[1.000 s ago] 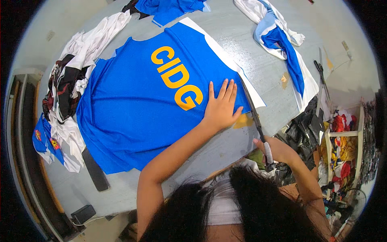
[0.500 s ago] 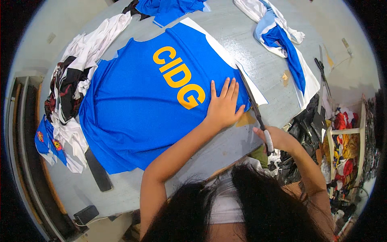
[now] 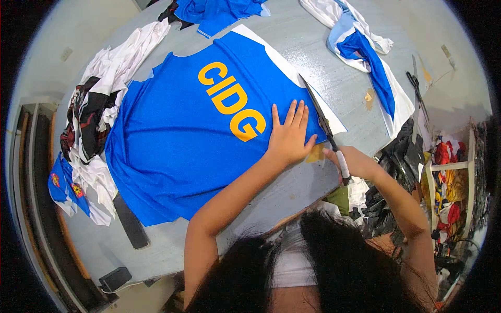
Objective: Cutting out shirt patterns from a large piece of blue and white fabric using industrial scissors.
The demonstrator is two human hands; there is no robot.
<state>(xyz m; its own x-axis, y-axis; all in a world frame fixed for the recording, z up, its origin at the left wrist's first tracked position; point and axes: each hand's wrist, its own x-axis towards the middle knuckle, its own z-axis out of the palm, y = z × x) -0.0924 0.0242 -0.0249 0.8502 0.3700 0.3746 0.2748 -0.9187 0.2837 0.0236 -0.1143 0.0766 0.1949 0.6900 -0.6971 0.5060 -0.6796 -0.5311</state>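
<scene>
A blue fabric panel [image 3: 156, 130] with large yellow-orange lettering lies spread on the grey table, and a white border [image 3: 266, 49] runs along its far right side. My left hand [image 3: 288, 135] rests flat on the panel near its right edge, fingers outstretched. In my right hand [image 3: 357, 163] are long dark scissors [image 3: 322, 121] with a white-wrapped handle. Their blades lie along the line between the blue cloth and a white strip [image 3: 331, 117]. How far the blades are apart cannot be made out.
White and dark cloth [image 3: 94, 115] is heaped at the left, beside a dark flat bar [image 3: 130, 221]. More blue cloth [image 3: 219, 13] lies at the far edge. White and blue pieces [image 3: 365, 57] and another pair of scissors [image 3: 417, 94] are at the right. A shelf [image 3: 450, 166] of fabrics stands beyond.
My right hand and the scissors have moved a little forward and left along the cloth's edge. My left hand has stayed nearly in place.
</scene>
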